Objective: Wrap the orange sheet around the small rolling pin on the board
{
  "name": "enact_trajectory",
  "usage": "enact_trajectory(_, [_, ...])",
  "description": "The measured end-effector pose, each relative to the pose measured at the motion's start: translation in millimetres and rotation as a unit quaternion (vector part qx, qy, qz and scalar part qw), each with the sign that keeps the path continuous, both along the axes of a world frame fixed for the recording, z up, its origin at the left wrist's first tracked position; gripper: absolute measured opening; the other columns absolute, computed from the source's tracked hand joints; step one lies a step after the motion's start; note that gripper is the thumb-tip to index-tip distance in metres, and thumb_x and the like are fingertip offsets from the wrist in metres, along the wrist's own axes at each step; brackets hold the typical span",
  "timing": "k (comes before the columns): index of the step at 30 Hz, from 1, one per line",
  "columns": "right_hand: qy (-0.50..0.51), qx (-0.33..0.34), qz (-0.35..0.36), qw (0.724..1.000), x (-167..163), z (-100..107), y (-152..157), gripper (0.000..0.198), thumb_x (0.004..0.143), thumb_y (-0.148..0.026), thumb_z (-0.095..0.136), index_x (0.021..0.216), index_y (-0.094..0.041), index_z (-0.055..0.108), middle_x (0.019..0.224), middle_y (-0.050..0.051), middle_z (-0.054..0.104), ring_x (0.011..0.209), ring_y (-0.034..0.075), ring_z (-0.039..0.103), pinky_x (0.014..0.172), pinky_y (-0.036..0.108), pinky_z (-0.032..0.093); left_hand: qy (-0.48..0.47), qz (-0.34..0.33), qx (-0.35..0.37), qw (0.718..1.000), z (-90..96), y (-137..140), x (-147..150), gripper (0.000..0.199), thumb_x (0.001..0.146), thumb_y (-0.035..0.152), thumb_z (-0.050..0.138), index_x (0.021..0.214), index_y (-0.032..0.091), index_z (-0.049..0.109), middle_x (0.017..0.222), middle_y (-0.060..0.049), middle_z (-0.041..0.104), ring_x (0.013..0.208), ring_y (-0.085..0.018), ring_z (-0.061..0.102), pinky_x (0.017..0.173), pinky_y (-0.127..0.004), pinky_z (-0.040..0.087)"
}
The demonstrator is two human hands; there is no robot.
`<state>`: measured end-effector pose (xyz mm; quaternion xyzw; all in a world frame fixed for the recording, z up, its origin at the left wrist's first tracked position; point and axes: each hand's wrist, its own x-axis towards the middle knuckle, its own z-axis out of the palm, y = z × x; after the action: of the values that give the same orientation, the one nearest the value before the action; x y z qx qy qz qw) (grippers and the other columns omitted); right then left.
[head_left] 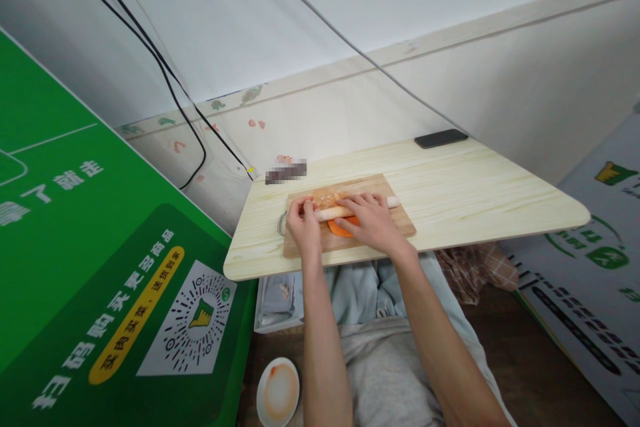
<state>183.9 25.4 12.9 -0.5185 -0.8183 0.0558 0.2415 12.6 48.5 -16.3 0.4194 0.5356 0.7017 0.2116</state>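
Observation:
A pale wooden rolling pin (332, 213) lies across a small wooden cutting board (400, 220). My left hand (303, 221) is closed, its fingers pinched at the pin's left end. Over the pin's right part sits my right hand (373, 220), with fingers on the far side and thumb on the near side; the pin's right tip sticks out past it. A flat orange piece (343, 227), perhaps dough or clay, shows on the near side of the pin. Orange-coated bits (326, 199) lie on the far side, partly covered by my fingers.
The board rests on a light wood table (480, 193) against the wall. A black phone (441, 139) lies at the back right, and a blurred dark item (286, 171) at the back left. A green panel (200, 233) stands left. Below is a white bowl (279, 392) with orange stains.

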Motion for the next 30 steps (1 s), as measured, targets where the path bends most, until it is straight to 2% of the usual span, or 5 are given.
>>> enact_trajectory(4, [0.004,0.002,0.015,1.000,2.2,-0.7,-1.0,0.047,0.113,-0.048,0.056,0.151,-0.023,0.071,0.149,0.014,0.075,0.136,0.035,0.061,0.121,0.054,0.032,0.010,0.005,-0.001,1.000,0.1,0.8,-0.3,0.018,0.093,0.034,0.062,0.091,0.022,0.075,0.085,-0.003,0.076,0.082,-0.021,0.072,0.085,-0.034,0.058])
enact_trajectory(11, [0.000,0.021,-0.006,1.000,-1.4,-4.9,3.6,0.046,0.112,-0.049,0.058,0.147,-0.024,0.074,0.148,0.014,0.075,0.131,0.037,0.061,0.118,0.055,0.034,0.023,0.007,-0.009,1.000,-0.4,0.5,-0.7,0.020,0.094,0.035,0.060,0.093,0.022,0.075,0.087,-0.004,0.075,0.085,-0.022,0.073,0.088,-0.036,0.058])
enact_trajectory(21, [0.000,-0.003,0.020,1.000,3.4,0.6,-2.3,0.047,0.112,-0.046,0.059,0.152,-0.024,0.070,0.154,0.013,0.072,0.138,0.035,0.060,0.122,0.054,0.032,0.004,0.002,0.001,1.000,-1.2,1.4,-2.0,0.018,0.093,0.035,0.063,0.091,0.021,0.075,0.085,-0.003,0.076,0.082,-0.020,0.072,0.087,-0.034,0.058])
enact_trajectory(30, [-0.009,0.015,-0.014,1.000,-3.3,-2.6,3.0,0.045,0.111,-0.047,0.063,0.148,-0.024,0.074,0.149,0.014,0.075,0.134,0.037,0.062,0.118,0.054,0.035,0.006,0.005,0.003,1.000,-0.5,0.7,-0.8,0.018,0.092,0.035,0.063,0.091,0.021,0.076,0.085,-0.003,0.076,0.083,-0.021,0.073,0.087,-0.035,0.058])
